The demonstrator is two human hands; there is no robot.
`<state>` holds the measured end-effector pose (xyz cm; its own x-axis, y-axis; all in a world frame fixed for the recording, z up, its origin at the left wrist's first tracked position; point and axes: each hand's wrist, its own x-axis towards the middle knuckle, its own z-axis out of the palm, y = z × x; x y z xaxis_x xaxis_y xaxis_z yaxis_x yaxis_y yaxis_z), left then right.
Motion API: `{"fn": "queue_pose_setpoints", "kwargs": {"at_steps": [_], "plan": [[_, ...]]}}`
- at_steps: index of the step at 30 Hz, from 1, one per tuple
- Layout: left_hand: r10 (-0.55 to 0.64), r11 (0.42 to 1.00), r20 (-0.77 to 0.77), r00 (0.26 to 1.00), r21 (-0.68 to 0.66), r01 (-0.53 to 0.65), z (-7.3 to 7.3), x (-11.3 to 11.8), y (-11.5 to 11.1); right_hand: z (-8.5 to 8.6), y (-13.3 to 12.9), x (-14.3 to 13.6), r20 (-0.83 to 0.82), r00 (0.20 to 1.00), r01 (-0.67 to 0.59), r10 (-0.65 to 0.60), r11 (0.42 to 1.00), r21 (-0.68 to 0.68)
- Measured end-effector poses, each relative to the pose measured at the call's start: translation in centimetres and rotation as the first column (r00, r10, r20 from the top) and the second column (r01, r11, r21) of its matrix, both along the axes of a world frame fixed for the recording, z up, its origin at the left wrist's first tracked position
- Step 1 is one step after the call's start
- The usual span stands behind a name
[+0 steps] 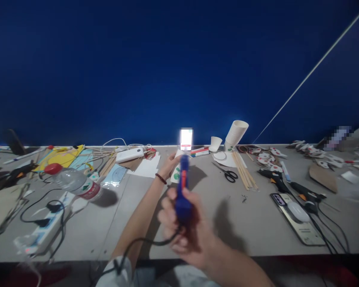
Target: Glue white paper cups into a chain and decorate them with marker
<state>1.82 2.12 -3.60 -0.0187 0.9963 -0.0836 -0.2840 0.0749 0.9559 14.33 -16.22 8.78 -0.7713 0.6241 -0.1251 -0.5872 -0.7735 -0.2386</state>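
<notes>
While the right hand point(191, 235) is closed around a blue corded tool point(183, 209) with a red trigger, the left hand point(168, 165) grips a white paper cup point(176, 175) with green markings above the grey bench point(257, 227). Clock positions are read about this cup: the left hand lies at 11 o'clock and the tool toward 6 o'clock. Whether the tool's tip touches the cup cannot be told from this view. At 2 o'clock stands a stack of paper cups point(237, 133); at 3 o'clock lie black-handled scissors point(231, 176), with wooden sticks point(244, 175) just beside them. Toward 4 o'clock, a rounded white object point(298, 211) rests on a phone point(311, 235). A red-capped bottle point(77, 182) occupies 9 o'clock; a power strip point(52, 221) bearing black plugs, 8 o'clock.
</notes>
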Motion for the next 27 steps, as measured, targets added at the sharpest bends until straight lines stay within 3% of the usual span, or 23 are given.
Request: {"fn": "queue_pose_setpoints", "kwargs": {"at_steps": [2, 5, 7, 10, 14, 20, 23, 27], "plan": [[0.006, 1.000, 0.026, 1.000, 0.009, -0.006, 0.4, -0.5, 0.0, -0.6, 0.5, 2.9, 0.061, 0.945, 0.315, -0.321, 0.944, 0.096], [0.004, 1.000, 0.056, 0.998, 0.005, -0.004, 1.0, -0.9, -0.3, -2.2, 2.2, 6.5, 0.215, 0.737, 0.592, -0.641, 0.766, 0.253], [0.015, 1.000, 0.050, 0.999, 0.014, -0.015, 1.6, -1.0, -0.5, -3.7, 3.9, 8.9, 0.293, 0.598, 0.662, -0.746, 0.666, 0.343], [-0.007, 0.999, 0.035, 0.999, 0.043, 0.006, 2.4, -1.0, -0.9, -5.9, 6.8, 12.5, 0.359, 0.482, 0.655, -0.800, 0.600, 0.458], [-0.011, 0.997, 0.036, 0.999, 0.075, 0.008, 3.1, -1.0, -1.3, -8.6, 10.0, 15.2, 0.436, 0.507, 0.530, -0.743, 0.668, 0.522], [-0.018, 0.999, 0.020, 1.000, 0.045, 0.017, 2.6, -0.8, -1.5, -11.8, 11.4, 13.8, 0.534, 0.587, 0.314, -0.608, 0.780, 0.542], [-0.030, 0.999, 0.005, 1.000, 0.041, 0.030, 2.6, -0.7, -1.5, -12.2, 11.4, 12.6, 0.495, 0.620, 0.259, -0.609, 0.753, 0.605], [0.003, 0.998, -0.081, 0.997, 0.065, 0.002, 3.4, -0.6, -1.5, -11.3, 11.9, 11.6, 0.463, 0.639, 0.186, -0.614, 0.708, 0.682]]}}
